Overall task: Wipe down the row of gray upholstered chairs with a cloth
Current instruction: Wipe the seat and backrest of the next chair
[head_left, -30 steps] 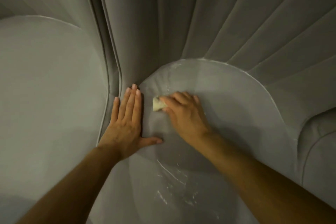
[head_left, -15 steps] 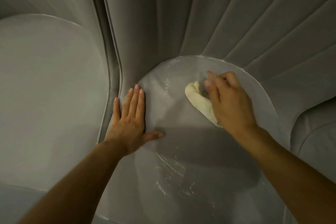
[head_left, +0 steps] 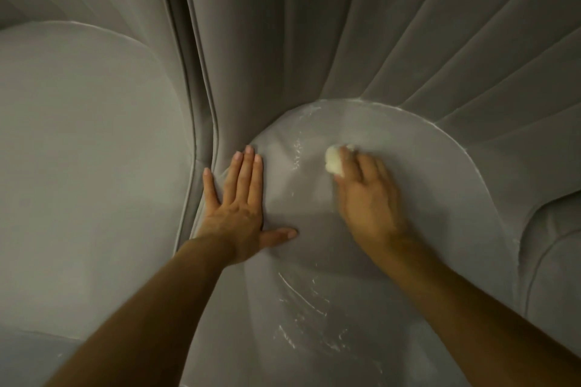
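Head view: looked down on a row of gray upholstered chairs in dim light.
Middle seat [head_left: 440, 204]: a rounded gray cushion, its curved back edge meeting the backrest.
Backrest [head_left: 314, 25]: gray fabric with long padded channels that fanned out from the seat's back edge.
Left hand [head_left: 239, 207]: lay palm down on the left edge of the middle seat, beside the seam between two chairs.
Left fingers: straight and close together, the thumb spread out to the side, holding nothing.
Right hand [head_left: 367, 198]: was on the back half of the middle seat, well apart from the left hand.
Right fingers: bent over the cloth and clamped on it, pressing it against the fabric; the thumb was hidden.
Cloth [head_left: 334, 160]: a small pale bunched wad that showed at the right hand's fingertips, touching the seat near its back edge.
White streaks [head_left: 301, 295]: thin pale marks on the front half of the middle seat, between the two forearms.
Left seat [head_left: 88, 166]: a neighbouring gray cushion, beyond the seam.
Right chair [head_left: 553, 261]: only its edge showed at the frame's right side.
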Motion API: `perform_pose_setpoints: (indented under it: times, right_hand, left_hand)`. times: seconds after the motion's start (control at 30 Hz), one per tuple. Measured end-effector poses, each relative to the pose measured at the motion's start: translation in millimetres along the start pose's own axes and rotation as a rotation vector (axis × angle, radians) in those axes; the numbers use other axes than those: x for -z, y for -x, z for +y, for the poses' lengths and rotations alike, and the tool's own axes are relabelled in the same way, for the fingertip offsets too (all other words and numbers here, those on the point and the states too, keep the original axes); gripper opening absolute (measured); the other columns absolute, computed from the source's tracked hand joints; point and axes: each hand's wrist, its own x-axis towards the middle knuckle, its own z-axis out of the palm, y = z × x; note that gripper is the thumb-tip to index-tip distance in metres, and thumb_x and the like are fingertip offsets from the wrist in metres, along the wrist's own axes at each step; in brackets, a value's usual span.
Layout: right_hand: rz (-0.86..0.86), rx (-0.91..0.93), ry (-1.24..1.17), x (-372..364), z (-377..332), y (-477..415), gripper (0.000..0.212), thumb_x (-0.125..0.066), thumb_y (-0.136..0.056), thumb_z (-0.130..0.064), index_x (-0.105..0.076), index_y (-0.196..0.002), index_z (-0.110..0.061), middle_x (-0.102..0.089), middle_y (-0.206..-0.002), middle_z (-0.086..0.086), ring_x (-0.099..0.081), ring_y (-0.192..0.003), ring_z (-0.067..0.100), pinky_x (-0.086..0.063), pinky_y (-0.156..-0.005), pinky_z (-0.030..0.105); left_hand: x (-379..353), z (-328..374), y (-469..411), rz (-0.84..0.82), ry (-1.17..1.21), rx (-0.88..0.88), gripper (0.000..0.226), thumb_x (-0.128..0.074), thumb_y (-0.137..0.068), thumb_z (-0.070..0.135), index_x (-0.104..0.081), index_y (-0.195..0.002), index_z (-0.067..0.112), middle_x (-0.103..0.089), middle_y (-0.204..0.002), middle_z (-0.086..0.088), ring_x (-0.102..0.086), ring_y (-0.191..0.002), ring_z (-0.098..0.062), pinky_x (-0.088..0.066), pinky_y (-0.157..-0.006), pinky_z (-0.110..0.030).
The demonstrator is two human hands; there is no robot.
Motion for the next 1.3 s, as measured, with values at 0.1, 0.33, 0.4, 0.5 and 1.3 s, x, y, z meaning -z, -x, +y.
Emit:
perform_pose_setpoints:
  times: [0.1,0.33,0.4,0.5,1.3]
  right_hand:
    - [-0.028,0.175,-0.164,9.3,-4.5,10.6,0.027,-0.055,-0.089,-0.010,-0.067,-0.113,-0.006,-0.065,-0.089,0.011,-0.059,-0.079,0.027,-0.042,-0.074,0.033]
    - [-0.136,-0.411,-0.218,9.8,35.3,-67.6,0.028,-0.052,-0.093,-0.014,-0.060,-0.119,-0.006,-0.056,-0.114,0.019,-0.049,-0.102,0.036,-0.034,-0.078,0.034]
    - [-0.120,-0.409,-0.157,0.0,28.6,-76.6,0.028,-0.049,-0.094,-0.017,-0.060,-0.118,-0.006,-0.056,-0.116,0.019,-0.047,-0.107,0.036,-0.032,-0.083,0.037]
    - [-0.116,-0.496,-0.161,-9.9,8.1,-84.2,0.031,-0.047,-0.095,-0.020,-0.057,-0.121,-0.006,-0.056,-0.117,0.018,-0.048,-0.109,0.034,-0.034,-0.086,0.036]
    - [-0.161,0.068,-0.598,15.9,-26.5,-33.9,0.040,-0.045,-0.082,-0.024,-0.068,-0.112,-0.009,-0.069,-0.108,0.009,-0.062,-0.089,0.035,-0.046,-0.080,0.038]
  left_hand:
    - [3.1,-0.6,-1.7,-0.026,0.014,0.001,0.122,-0.006,-0.046,0.099,0.062,-0.109,0.020,0.068,-0.114,0.006,0.062,-0.107,-0.011,0.046,-0.084,-0.043]
    - [1.4,-0.3,-3.5,-0.039,0.021,-0.008,0.117,0.002,-0.040,0.092,0.064,-0.107,0.019,0.070,-0.111,0.006,0.065,-0.103,-0.009,0.049,-0.079,-0.042]
    - [1.0,-0.2,-4.7,-0.040,0.041,-0.008,0.118,0.003,-0.038,0.094,0.064,-0.106,0.020,0.070,-0.110,0.006,0.065,-0.103,-0.010,0.049,-0.078,-0.042]
    - [-7.2,-5.0,-8.2,0.063,0.080,-0.042,0.121,0.016,-0.036,0.098,0.059,-0.117,0.019,0.064,-0.125,-0.001,0.060,-0.113,-0.010,0.047,-0.085,-0.043]
    - [-50.3,-44.1,24.0,0.425,-0.007,-0.084,0.114,-0.021,-0.079,0.087,0.009,-0.150,0.003,0.006,-0.157,-0.016,0.013,-0.146,-0.020,0.008,-0.116,-0.032]
